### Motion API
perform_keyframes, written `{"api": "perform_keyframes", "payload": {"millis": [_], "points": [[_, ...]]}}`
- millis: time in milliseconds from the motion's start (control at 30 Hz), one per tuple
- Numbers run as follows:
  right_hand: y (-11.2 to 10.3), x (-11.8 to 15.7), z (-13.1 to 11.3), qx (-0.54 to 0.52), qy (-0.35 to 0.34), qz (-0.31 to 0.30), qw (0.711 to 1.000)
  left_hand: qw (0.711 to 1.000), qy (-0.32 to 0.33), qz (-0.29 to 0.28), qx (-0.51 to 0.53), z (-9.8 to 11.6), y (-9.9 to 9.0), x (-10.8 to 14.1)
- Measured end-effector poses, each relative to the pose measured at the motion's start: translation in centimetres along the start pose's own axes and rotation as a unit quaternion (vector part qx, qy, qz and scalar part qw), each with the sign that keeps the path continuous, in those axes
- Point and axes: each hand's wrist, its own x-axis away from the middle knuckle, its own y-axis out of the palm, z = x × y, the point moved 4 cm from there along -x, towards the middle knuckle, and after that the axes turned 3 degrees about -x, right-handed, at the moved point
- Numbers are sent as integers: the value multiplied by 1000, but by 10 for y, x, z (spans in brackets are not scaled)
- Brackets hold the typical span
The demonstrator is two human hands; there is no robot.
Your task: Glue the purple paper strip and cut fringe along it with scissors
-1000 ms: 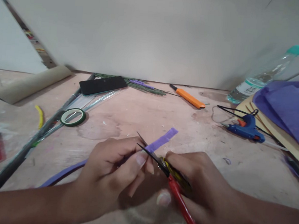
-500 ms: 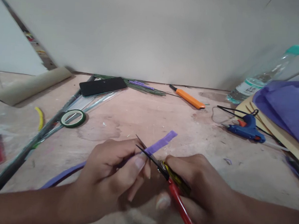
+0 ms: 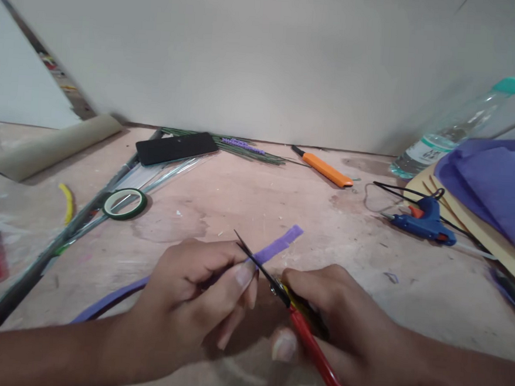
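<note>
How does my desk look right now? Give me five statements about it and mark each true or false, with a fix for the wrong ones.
1. The right hand holds the scissors. True.
2. The left hand grips a green strip. False: it grips a purple strip.
3. The tape roll lies nearer the person than the phone does. True.
4. The bottle stands on the left, beside the cardboard tube. False: the bottle is on the right side, while the cardboard tube is on the left.
5. The glue gun lies to the right of both hands' fingertips, below the bottle in the picture. True.
</note>
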Motion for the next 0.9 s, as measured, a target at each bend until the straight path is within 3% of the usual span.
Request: {"api": "perform_keyframes", "payload": {"millis": [267,467,900], "points": [[-1,0,1,-74,10,-6,997,999,-1,17,45,1,1,-1],[-2,1,6,-68,11,22,997,996,-10,47,76,-2,-4,-2],[-3,1,5,13,-4,38,999,989,58,102,-93,13,-5,-2]]}}
